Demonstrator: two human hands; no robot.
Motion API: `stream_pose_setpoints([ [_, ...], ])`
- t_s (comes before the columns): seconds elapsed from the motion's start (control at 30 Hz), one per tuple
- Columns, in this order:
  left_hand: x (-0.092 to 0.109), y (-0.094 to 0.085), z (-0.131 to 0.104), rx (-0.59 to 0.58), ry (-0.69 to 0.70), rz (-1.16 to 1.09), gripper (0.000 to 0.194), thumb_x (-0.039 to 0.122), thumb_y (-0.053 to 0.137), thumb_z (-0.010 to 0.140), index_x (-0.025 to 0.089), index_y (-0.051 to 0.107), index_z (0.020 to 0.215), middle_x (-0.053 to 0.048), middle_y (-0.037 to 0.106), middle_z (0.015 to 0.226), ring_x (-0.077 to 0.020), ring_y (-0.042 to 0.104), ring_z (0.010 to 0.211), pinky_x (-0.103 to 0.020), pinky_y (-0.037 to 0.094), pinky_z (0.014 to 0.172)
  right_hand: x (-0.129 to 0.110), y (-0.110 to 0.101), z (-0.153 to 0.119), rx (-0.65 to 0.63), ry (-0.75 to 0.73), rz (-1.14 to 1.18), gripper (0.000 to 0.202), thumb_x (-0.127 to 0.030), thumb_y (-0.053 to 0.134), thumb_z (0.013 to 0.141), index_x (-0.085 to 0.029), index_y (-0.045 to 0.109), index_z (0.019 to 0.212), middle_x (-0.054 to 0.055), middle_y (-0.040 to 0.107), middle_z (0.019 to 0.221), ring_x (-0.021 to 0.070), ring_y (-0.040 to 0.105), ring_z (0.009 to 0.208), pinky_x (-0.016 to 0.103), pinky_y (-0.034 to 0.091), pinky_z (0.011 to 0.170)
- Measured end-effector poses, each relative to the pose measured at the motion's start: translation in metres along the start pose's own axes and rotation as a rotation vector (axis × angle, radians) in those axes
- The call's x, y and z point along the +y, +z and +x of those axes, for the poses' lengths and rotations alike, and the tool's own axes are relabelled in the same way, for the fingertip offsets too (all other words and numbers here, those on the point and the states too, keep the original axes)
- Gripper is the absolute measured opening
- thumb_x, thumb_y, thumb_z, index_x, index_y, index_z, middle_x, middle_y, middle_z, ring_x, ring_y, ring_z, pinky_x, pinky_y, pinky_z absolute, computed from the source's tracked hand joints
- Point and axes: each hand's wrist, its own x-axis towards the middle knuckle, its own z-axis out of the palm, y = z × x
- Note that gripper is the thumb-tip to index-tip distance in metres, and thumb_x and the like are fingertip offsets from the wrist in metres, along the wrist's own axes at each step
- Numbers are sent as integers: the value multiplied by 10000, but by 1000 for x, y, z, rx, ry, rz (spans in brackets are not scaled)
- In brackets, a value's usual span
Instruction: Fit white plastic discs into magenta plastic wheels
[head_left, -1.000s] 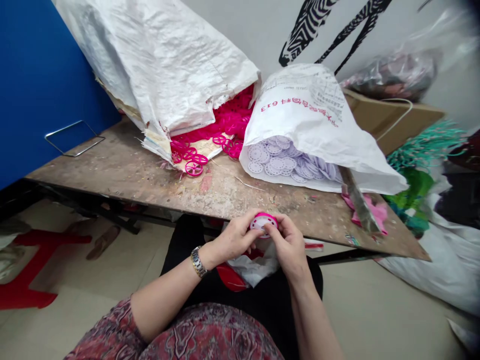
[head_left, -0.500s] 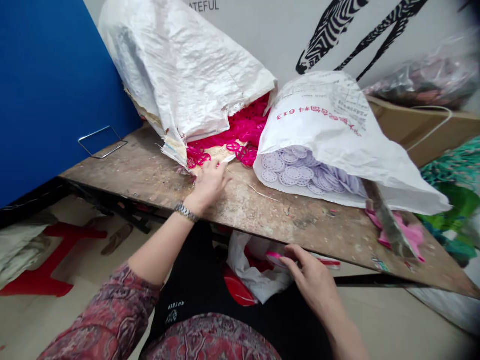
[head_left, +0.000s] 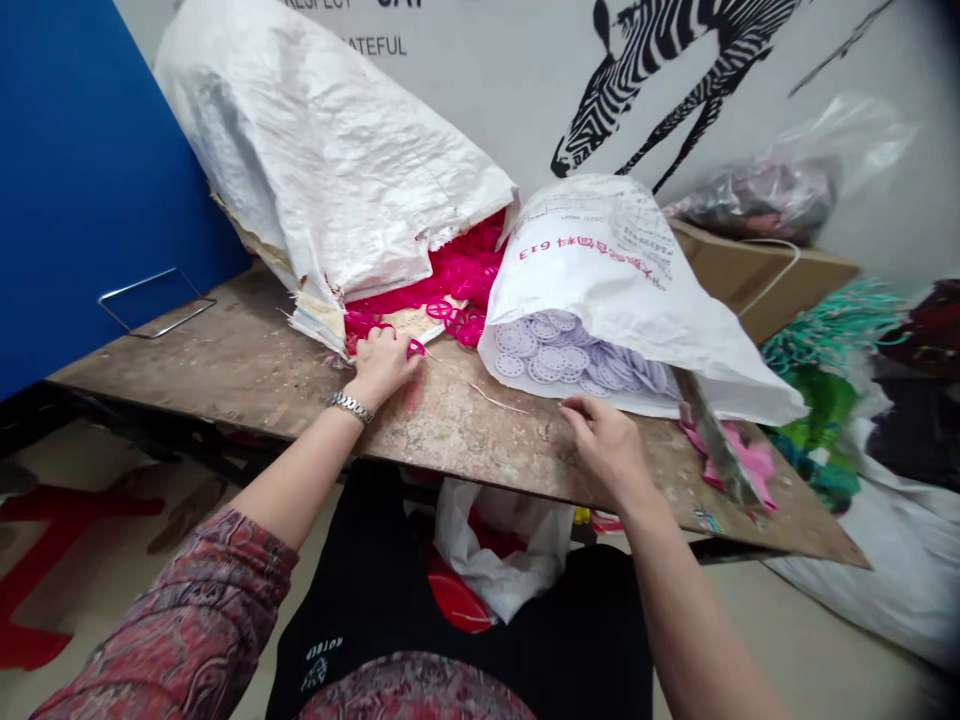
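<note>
My left hand [head_left: 384, 366], wearing a metal watch, is closed on a bright pink spoked plastic ring [head_left: 415, 348] just above the table. More pink rings [head_left: 465, 275] spill behind it from the mouth of a large white woven sack [head_left: 330, 170]. My right hand [head_left: 609, 443] hovers over the table's front part, its fingers loosely bent and nothing visible in them. It is nearest to the lilac scalloped discs [head_left: 551, 355], which lie heaped in the mouth of a second white sack [head_left: 600, 250]. Below the table edge, a white bag [head_left: 510, 575] with red contents hangs open near my lap.
The worn wooden table [head_left: 465, 440] carries a thin loose string [head_left: 499, 400]. At right a flat strip [head_left: 716, 440] leans from the sack over a pink cloth [head_left: 750, 465]. A bent wire handle [head_left: 157, 303] juts at left. A cardboard box [head_left: 765, 275] stands behind.
My right hand has risen from the hanging bag to above the table, and the pink and lilac piece is gone from its fingers. A pink ring now shows in my left hand.
</note>
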Motion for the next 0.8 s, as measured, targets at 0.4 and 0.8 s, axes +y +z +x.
stream_pose_setpoints([
  [0.4,75,21,-93,92,385,-706,603,433,632,867,153,427,1361,-153,578,1282,-286,526,1200,-460,425,1028,19,43,92,7,-60,-553,337,-120,466,875,-212,712,1087,177,637,1193,347,530,1057,391,411,712],
  [0.8,75,27,-98,109,428,-771,724,384,669,848,205,313,1453,-150,567,1279,-296,543,1191,-504,455,1007,-2,10,24,-5,110,446,269,-438,578,826,-191,645,743,13,647,670,183,584,648,304,435,648],
])
